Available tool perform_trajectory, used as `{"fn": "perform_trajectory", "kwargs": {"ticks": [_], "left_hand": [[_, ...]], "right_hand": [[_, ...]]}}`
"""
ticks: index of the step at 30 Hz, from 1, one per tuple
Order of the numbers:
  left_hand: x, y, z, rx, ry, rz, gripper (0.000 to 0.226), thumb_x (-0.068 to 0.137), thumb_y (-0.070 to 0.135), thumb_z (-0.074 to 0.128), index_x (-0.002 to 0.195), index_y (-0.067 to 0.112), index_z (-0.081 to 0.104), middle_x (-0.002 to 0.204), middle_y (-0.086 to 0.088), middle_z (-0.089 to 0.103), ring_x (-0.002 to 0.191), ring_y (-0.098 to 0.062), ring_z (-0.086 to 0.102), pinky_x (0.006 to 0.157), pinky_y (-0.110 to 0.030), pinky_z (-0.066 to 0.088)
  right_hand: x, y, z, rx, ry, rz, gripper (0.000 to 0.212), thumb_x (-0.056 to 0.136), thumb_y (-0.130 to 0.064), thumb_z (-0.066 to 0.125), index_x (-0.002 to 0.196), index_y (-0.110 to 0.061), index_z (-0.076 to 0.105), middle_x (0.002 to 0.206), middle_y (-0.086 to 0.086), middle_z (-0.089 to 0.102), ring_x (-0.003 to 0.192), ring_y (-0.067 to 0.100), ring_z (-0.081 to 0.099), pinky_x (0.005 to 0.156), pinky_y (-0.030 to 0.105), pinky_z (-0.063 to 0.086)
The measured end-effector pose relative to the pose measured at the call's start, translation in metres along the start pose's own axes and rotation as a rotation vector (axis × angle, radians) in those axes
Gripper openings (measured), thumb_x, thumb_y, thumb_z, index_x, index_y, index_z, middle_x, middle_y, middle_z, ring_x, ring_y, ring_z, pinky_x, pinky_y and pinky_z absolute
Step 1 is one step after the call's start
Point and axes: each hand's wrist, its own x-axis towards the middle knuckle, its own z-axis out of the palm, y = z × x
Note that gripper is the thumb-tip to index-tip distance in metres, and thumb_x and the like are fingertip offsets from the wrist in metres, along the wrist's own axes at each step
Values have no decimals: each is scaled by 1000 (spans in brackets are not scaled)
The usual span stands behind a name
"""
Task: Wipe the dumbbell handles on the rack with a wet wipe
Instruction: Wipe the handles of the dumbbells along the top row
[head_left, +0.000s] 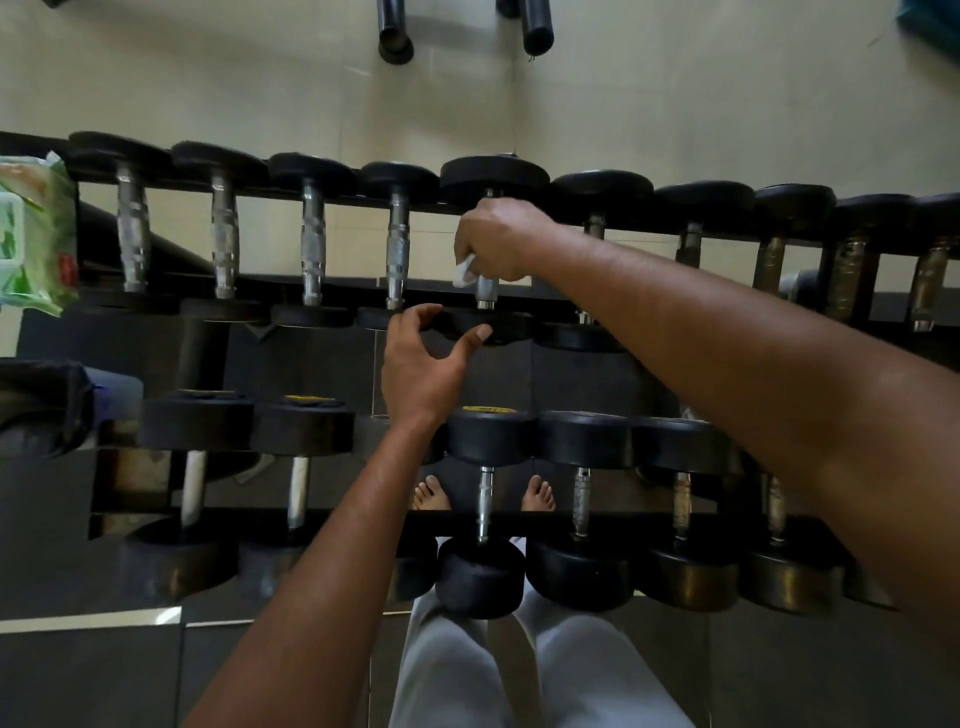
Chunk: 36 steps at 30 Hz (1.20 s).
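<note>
While the left hand (426, 358) sits nearest, fingers loosely curled on the near head of the fifth dumbbell (488, 244) on the upper rack (727, 236), just beyond it the right hand (498, 241) grips the wet wipe (464, 273) around that handle, whose long axis runs away from the person.

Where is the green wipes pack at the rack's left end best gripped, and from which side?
Probably across its right-hand edge, coming in from the right with the left hand: the wipes pack lies at the rack's end, cut off by the frame's left edge, so only that side shows.
</note>
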Motion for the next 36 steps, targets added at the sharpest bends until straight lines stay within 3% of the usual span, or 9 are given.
{"fn": "perform_trajectory", "kwargs": {"ticks": [5, 8, 10, 12, 15, 17, 22, 29, 36], "left_hand": [[-8, -2, 9, -14, 19, -45, 70, 83, 69, 81, 130, 21, 61, 126, 9, 56, 109, -8, 59, 85, -24, 53], [-24, -1, 24, -125, 56, -162, 72, 84, 67, 81, 132, 19, 57, 127, 6, 55, 114, -8, 56, 89, -13, 45], [-32, -2, 37, -285, 35, -343, 79, 78, 69, 85, 134, 22, 55, 131, 6, 57, 122, -12, 57, 101, -22, 46], [-33, -1, 46, -517, -46, -525, 92, 74, 65, 91, 146, 25, 49, 146, 6, 53, 134, -15, 53, 111, -33, 48], [-30, -1, 56, -797, -103, -569, 102, 74, 46, 97, 158, 31, 41, 158, 9, 47, 140, -17, 53, 100, -39, 57], [-26, -5, 62, -860, -102, -556, 102, 71, 43, 100, 155, 36, 43, 155, 11, 51, 137, -17, 57, 101, -47, 57], [-20, -18, 74, -881, -88, -560, 102, 65, 56, 99, 150, 32, 48, 156, -11, 54, 131, -29, 65, 84, -37, 52], [-19, -25, 77, -796, -174, -483, 94, 69, 54, 97, 148, 42, 48, 147, 11, 61, 131, -16, 63, 100, -47, 53], [-10, -33, 80, -671, -58, -470, 113, 47, 68, 99, 145, 41, 50, 144, 13, 61, 130, -16, 60, 109, -52, 53]], "right_hand": [[-14, 0, 22, 36, -14, -79, 26, 98, -27, 73, 123, -28, 76, 119, -3, 72, 98, 18, 63, 70, 31, 47], [-24, 10, 27, 226, 28, 2, 25, 94, -36, 79, 118, -28, 79, 117, -6, 76, 103, 16, 68, 85, 38, 59], [-31, 23, 34, 480, 119, 140, 30, 91, -41, 83, 118, -27, 80, 118, -7, 75, 106, 12, 69, 92, 39, 60], [-39, 32, 43, 711, 210, 248, 30, 91, -40, 83, 117, -26, 80, 117, -10, 75, 104, 9, 71, 88, 38, 64], [-48, 38, 53, 922, 283, 347, 26, 94, -34, 81, 117, -22, 79, 106, -10, 75, 76, 14, 76, 73, 33, 67], [-49, 40, 57, 965, 307, 378, 27, 95, -34, 80, 119, -21, 79, 105, -11, 74, 68, 12, 75, 72, 31, 66], [-49, 40, 63, 883, 360, 340, 24, 97, -38, 77, 116, -23, 79, 98, -8, 74, 69, 13, 75, 75, 37, 66], [-48, 40, 64, 916, 387, 333, 27, 97, -39, 77, 117, -21, 78, 94, -9, 72, 72, 15, 75, 77, 39, 66], [-42, 46, 75, 872, 433, 318, 28, 97, -38, 77, 118, -21, 78, 96, -12, 72, 79, 13, 74, 79, 40, 65]]}}
